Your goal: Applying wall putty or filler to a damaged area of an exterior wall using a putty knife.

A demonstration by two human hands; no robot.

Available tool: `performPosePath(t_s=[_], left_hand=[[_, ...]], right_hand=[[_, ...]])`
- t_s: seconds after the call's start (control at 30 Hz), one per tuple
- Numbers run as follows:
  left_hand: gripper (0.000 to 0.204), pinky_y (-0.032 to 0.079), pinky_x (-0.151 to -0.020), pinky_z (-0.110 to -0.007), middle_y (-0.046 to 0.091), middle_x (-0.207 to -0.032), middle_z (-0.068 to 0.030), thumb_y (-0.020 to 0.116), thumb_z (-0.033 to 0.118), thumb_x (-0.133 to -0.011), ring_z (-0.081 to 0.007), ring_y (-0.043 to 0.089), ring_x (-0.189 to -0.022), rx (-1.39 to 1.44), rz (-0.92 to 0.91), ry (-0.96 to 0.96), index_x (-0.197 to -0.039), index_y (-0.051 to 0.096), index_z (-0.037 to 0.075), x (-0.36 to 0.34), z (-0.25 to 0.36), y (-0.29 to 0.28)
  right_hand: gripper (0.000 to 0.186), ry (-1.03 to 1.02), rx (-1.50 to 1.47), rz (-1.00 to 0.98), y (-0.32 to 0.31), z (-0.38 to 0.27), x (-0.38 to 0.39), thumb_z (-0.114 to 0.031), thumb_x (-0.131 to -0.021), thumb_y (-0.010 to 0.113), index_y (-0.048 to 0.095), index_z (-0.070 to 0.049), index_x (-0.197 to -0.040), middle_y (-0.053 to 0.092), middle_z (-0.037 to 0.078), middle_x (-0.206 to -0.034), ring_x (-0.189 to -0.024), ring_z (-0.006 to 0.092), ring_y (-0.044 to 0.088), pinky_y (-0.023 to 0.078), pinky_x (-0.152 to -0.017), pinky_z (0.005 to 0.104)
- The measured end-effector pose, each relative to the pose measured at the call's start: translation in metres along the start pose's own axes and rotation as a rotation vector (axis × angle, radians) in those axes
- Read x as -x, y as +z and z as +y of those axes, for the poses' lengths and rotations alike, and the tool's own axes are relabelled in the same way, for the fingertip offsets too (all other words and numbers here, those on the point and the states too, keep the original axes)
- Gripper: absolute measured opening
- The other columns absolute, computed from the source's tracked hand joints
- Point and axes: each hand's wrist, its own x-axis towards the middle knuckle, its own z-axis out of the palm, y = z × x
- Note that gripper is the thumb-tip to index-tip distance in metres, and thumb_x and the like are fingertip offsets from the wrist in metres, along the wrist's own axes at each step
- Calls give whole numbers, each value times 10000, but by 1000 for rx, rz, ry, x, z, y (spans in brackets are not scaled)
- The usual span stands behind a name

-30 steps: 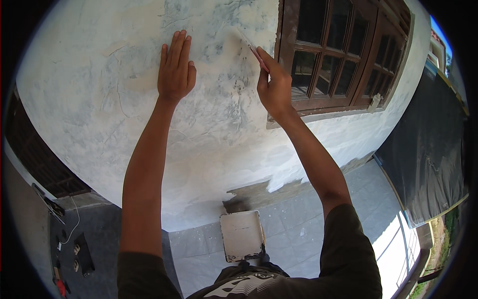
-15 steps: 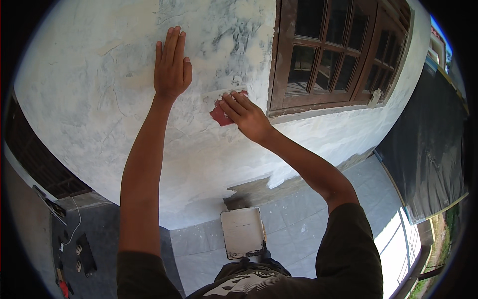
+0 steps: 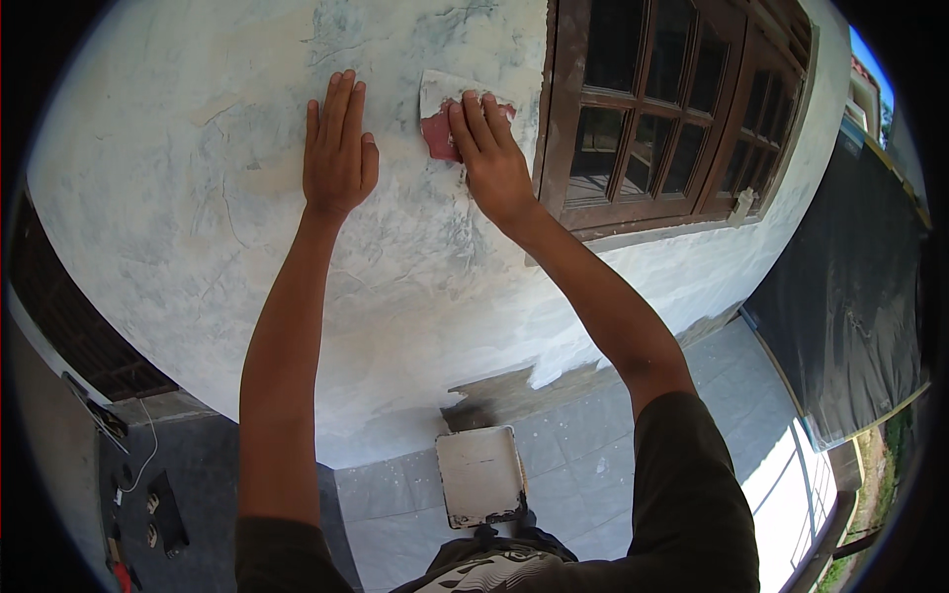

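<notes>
Sandpaper [image 3: 440, 124] now sits higher on the wall [image 3: 198, 247], upper centre; right hand [image 3: 491, 158] presses it flat-fingered, left hand [image 3: 336, 148] stays spread open.

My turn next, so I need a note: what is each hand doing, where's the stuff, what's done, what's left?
Left hand: flat on the wall, fingers up, holding nothing.
Right hand: presses a reddish sanding sheet to the wall, beside the brown window frame.
Below: a square white board lies on the grey floor tiles.
Done: most of the wall looks pale and plastered.
Left: blotchy grey patches show around the hands; a bare dark strip remains at the wall's foot.
</notes>
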Motion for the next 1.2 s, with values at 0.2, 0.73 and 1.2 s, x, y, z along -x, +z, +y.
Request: performPosePath(t_s=[0.2,0.73,1.2], left_hand=[[587,198,-1208,-494,384,-1562,-145,432,85,-886,-284,328,-1477,10,27,34,-1464,410,-10,-6,4,4],[596,197,-1210,-492,375,-1567,-134,429,86,-883,-275,316,-1483,-6,-13,18,-1473,399,3,1,0,-1],[580,197,-1208,-496,379,-1564,-144,431,75,-888,-289,325,-1478,11,-9,13,-1459,408,-20,2,-3,-3]], right_hand=[[555,-9,-481,-524,-12,-109,207,-51,-854,615,483,-4,-1391,535,200,-1375,-1294,379,511,433,-1083,492],[595,466,-301,149,-38,18,-22,139,-761,575,512,34,-1343,562,242,-1355,-1232,424,557,479,-1037,445],[612,392,-724,-402,-29,-86,142,179,-790,528,531,6,-1377,603,221,-1323,-1245,360,581,497,-1023,392]])
